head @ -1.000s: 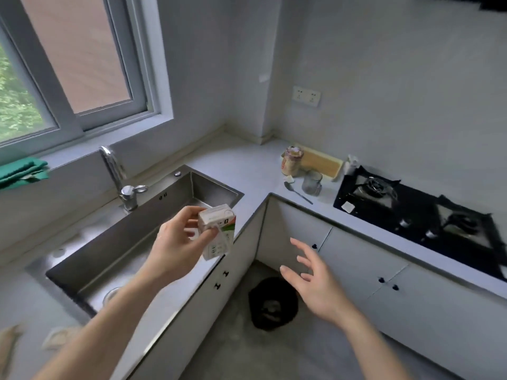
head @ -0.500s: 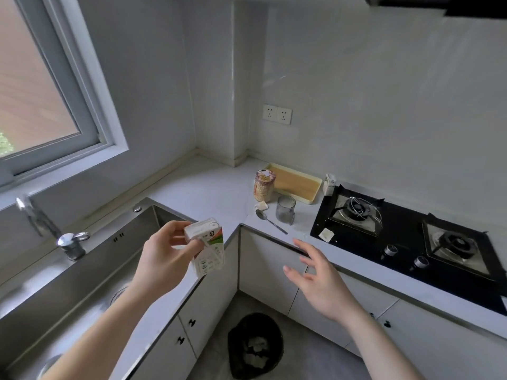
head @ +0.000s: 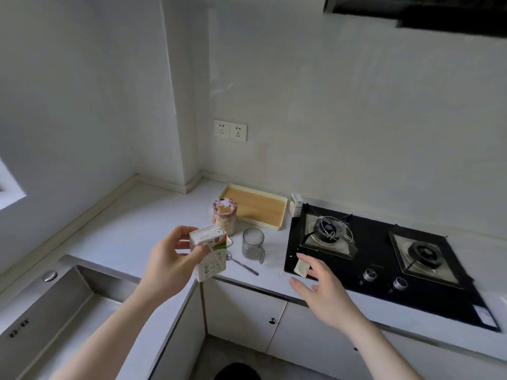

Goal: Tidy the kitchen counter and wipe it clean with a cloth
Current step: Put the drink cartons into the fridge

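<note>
Head view: a small carton (head: 210, 252) is gripped between thumb and curled fingers of the left hand (head: 168, 263) and held tilted above the counter (head: 131, 229) corner, near the sink (head: 46, 311). The right hand (head: 322, 290) is held with fingers spread and relaxed, empty, just in front of a small packet (head: 301, 268) on the hob (head: 384, 286) edge.
</note>
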Tool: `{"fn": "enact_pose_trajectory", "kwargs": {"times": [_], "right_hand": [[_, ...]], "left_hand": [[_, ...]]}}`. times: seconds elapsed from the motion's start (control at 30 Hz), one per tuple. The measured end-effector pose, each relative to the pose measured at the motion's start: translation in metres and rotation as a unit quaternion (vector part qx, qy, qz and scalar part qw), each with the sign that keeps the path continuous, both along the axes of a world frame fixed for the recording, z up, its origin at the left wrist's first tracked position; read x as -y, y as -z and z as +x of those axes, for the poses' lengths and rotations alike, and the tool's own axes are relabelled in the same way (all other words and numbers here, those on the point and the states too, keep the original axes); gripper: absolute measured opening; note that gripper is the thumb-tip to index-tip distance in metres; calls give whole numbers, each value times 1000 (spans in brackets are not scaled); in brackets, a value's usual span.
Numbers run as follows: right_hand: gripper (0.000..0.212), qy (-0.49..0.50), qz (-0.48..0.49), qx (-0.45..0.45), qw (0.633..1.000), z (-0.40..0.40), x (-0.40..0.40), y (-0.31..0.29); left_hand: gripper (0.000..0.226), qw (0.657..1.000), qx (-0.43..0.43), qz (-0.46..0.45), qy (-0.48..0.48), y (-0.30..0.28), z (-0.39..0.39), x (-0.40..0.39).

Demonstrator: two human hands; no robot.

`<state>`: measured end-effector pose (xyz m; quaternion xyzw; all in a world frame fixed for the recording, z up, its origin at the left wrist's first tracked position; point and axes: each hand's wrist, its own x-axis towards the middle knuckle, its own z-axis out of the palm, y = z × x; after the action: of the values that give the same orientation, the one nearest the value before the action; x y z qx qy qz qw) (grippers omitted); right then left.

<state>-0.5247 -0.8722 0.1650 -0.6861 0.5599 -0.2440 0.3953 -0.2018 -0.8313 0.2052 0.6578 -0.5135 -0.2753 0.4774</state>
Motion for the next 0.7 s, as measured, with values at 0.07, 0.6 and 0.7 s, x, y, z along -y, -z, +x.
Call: {"fn": "enact_pose_trajectory", "kwargs": {"times": [0.07, 0.6, 0.7], "right_hand": [[58, 17, -1, -4, 1000, -2, 22, 2], [53, 46, -3, -115, 992, -14, 300, 38], [57, 55, 25, -138, 989, -15, 353, 58]], "left_hand": [[22, 1000, 2, -1, 9, 3, 1, 29], [20, 999, -40, -2, -1, 17, -20, 191], [24, 998, -58, -1, -17, 25, -32, 211]]}}
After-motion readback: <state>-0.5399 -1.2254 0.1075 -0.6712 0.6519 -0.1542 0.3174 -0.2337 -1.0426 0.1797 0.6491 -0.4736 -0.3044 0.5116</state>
